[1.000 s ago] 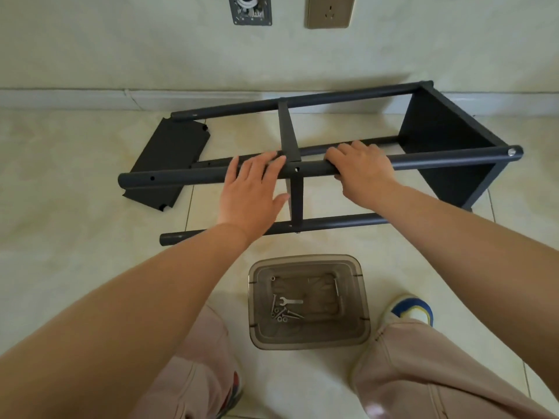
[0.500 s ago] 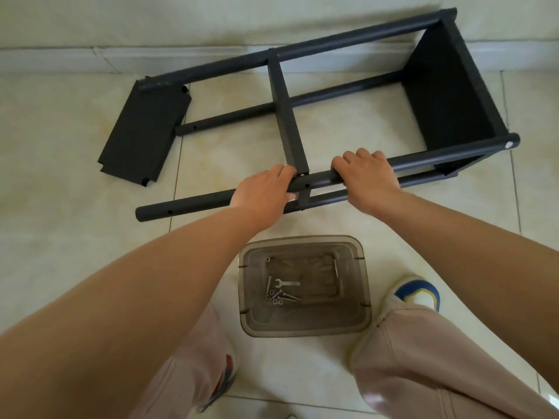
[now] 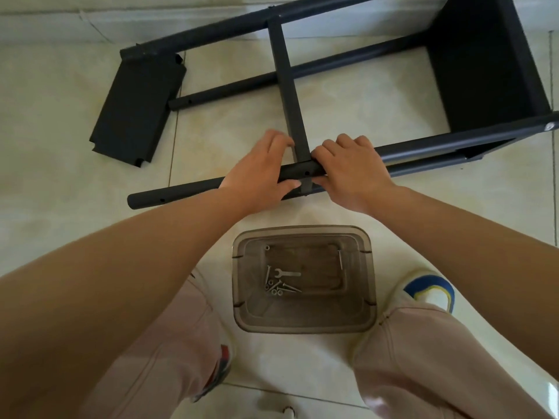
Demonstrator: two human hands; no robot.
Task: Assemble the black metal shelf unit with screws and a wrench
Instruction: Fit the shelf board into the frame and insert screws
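Assembly partly complete. Black metal shelf unit (image 3: 472,71) lying on its side on pale tiled floor (image 3: 60,207), right-end panel and middle crossbar fitted to the four tubes. Loose black metal shelf panel (image 3: 137,107) flat on floor at left tube ends, not yet fastened. Left hand (image 3: 260,173) and right hand (image 3: 351,173) curled round nearest black round tube (image 3: 181,193), either side of middle crossbar joint. Small silver flat wrench (image 3: 286,273) and silver screws (image 3: 276,287) unused in translucent brown plastic box (image 3: 302,322) between knees. Remaining: left panel attachment, open holes screwed, joints tightened.
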